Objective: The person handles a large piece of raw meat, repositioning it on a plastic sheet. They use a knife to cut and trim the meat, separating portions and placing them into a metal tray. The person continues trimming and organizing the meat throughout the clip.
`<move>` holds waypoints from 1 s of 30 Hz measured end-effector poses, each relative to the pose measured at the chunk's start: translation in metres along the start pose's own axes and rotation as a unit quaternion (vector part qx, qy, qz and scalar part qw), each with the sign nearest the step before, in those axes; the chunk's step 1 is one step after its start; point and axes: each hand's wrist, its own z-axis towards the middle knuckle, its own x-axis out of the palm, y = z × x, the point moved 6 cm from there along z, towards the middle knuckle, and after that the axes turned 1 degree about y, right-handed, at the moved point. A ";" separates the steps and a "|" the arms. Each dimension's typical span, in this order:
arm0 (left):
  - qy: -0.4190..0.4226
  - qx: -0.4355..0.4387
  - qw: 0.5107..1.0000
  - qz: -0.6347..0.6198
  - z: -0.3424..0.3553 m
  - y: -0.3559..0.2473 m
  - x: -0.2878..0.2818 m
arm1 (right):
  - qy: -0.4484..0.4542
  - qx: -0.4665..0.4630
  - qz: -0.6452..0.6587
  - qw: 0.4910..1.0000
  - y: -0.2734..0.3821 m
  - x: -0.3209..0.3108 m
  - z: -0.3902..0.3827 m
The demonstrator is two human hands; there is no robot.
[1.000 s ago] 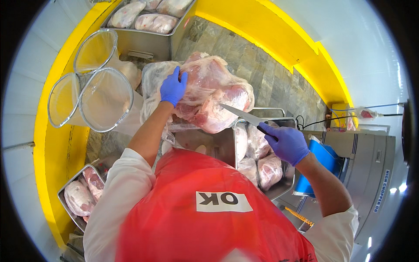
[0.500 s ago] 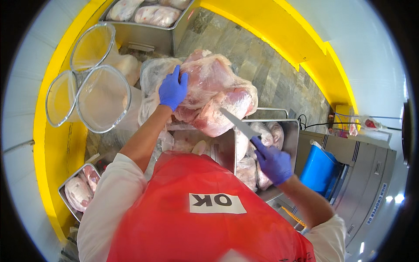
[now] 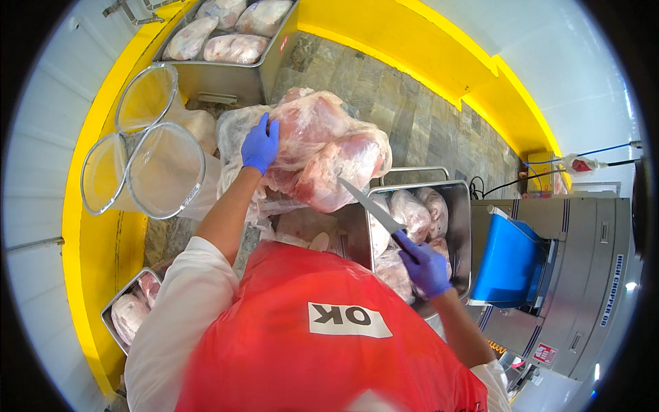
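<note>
In the right grip point(image 3: 424, 268), a knife point(image 3: 372, 207), its handle point(image 3: 400, 239) mostly hidden.

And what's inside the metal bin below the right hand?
Pale pink meat chunks, apparently film-wrapped. The right hand and knife cover some; anything beneath the top layer is hidden.
</note>
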 end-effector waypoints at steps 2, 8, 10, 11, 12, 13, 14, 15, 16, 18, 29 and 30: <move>0.009 -0.002 1.000 -0.007 0.000 -0.005 0.006 | -0.008 -0.001 -0.027 1.000 0.004 -0.025 0.000; 0.004 0.004 1.000 -0.011 0.000 -0.006 0.006 | 0.032 -0.051 -0.090 0.994 0.040 -0.073 0.064; 0.003 0.003 1.000 -0.019 -0.002 -0.010 0.008 | 0.032 -0.086 -0.111 0.990 0.046 -0.083 0.082; 0.003 0.002 1.000 -0.022 -0.002 -0.013 0.008 | 0.054 -0.082 -0.132 0.986 0.039 -0.086 0.092; 0.004 0.000 1.000 -0.024 -0.004 -0.013 0.007 | 0.088 -0.081 -0.142 0.983 0.042 -0.089 0.105; 0.003 -0.003 1.000 -0.025 -0.003 -0.011 0.004 | 0.121 -0.082 -0.152 0.978 0.051 -0.100 0.119; 0.001 -0.005 1.000 -0.027 -0.003 -0.010 0.002 | 0.153 -0.084 -0.163 0.971 0.062 -0.113 0.132; -0.001 -0.003 1.000 -0.030 -0.003 -0.009 0.002 | 0.191 -0.075 -0.202 0.958 0.082 -0.122 0.144; -0.002 0.003 0.999 -0.032 -0.003 -0.009 0.004 | 0.203 -0.079 -0.215 0.952 0.090 -0.121 0.151; -0.003 0.004 0.999 -0.032 -0.004 -0.010 0.006 | 0.228 -0.092 -0.242 0.938 0.099 -0.116 0.168; 0.002 -0.020 0.999 -0.033 -0.009 -0.016 0.001 | 0.026 -0.091 -0.142 0.985 -0.003 0.016 0.073; 0.008 -0.024 0.999 -0.034 -0.007 -0.016 0.001 | -0.033 -0.107 -0.109 0.988 -0.007 0.033 0.064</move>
